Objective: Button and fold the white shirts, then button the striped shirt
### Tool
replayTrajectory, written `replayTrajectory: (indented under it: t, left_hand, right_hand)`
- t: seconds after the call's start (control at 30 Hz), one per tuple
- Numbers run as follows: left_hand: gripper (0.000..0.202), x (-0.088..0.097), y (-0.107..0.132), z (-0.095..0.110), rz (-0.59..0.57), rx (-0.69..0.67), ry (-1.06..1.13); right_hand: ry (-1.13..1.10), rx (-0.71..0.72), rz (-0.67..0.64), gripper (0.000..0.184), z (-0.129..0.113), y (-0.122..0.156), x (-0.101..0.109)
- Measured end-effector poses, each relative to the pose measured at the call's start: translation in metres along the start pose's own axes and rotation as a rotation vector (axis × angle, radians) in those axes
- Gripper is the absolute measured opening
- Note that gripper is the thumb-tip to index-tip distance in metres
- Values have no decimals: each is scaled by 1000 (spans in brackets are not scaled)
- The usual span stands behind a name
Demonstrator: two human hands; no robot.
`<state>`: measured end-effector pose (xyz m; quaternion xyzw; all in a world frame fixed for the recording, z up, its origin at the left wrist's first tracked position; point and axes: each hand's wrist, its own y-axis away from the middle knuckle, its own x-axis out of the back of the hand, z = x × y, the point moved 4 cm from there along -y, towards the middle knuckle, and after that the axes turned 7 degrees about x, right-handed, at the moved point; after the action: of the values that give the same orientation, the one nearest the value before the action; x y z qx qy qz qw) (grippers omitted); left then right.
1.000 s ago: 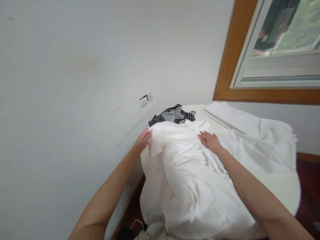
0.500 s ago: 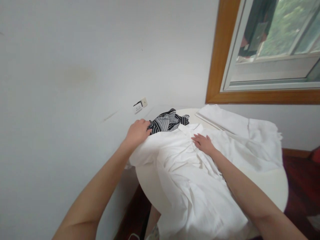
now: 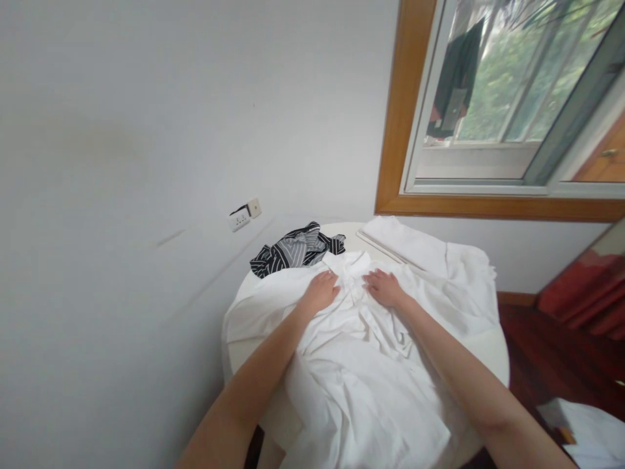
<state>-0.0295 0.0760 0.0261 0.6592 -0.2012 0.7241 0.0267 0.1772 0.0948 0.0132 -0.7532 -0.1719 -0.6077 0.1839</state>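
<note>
Resting left grip (image 3: 321, 292) and right grip (image 3: 383, 288), palm-down and loosely wide, to either side below the collar (image 3: 359, 262) of the shirt (image 3: 371, 371), laid rumpled over the tabletop (image 3: 491, 355) beside striped cloth (image 3: 293, 250).

A round white surface (image 3: 492, 357) carries a wrinkled white shirt (image 3: 371, 384) across its middle, collar towards 12 o'clock, one sleeve out towards 9, the lower part running down towards 6. A black-and-grey striped cloth (image 3: 293, 251) lies bunched at 11, a white cloth (image 3: 413, 244) at 1 to 2.
</note>
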Motion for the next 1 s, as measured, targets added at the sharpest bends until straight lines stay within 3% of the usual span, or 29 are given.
replayTrajectory:
  t: [0.17,0.4,0.53,0.73,1.0]
  left_hand:
    - [51,-21,11,-5,24,70,-15]
    - [58,-23,13,2,-66,152,41]
    - [52,-13,15,9,-54,224,68]
    - [38,15,8,1,138,173,32]
    - [54,-22,9,-20,-4,304,5]
  right_hand:
    - [46,-87,-6,63,-11,5,-13]
    - [40,-127,-25,70,-22,3,-13]
    - [37,-112,-25,69,-22,4,-12]
    - [47,-96,38,67,-23,9,-13]
    - [22,-120,32,67,-21,10,-14]
